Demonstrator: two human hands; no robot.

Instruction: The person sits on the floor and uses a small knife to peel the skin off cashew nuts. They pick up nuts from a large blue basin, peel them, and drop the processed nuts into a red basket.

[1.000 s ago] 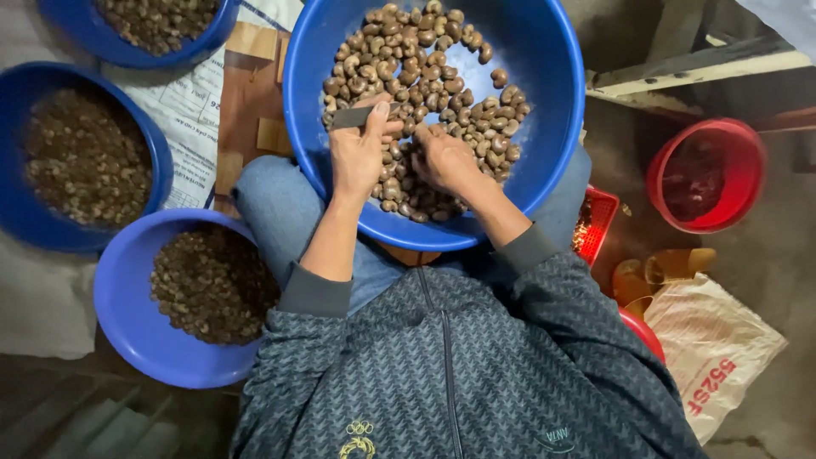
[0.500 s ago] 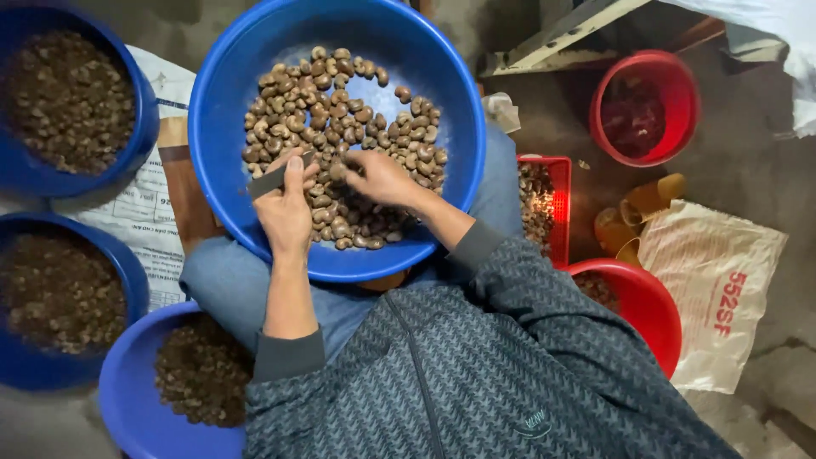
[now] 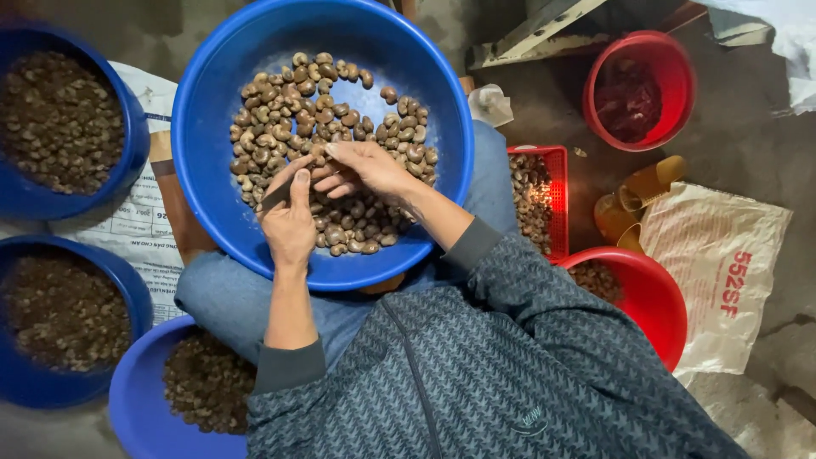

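Observation:
A big blue basin rests on my lap, partly filled with brown cashew nuts in shell. My left hand is over the basin's near side, closed around a small dark blade with the thumb pressed along it. My right hand reaches in from the right, and its fingertips pinch one nut right by the blade's tip. The two hands touch over the pile.
Three more blue basins of dark shells or nuts sit at left: far, middle and near. At right are a red basket of nuts, two red bowls, a printed sack and sandals.
The view has shifted, so the basin sits lower and more to the centre. My hands stay together over the nuts, and the right hand's fingers have reached across to the blade with a nut.

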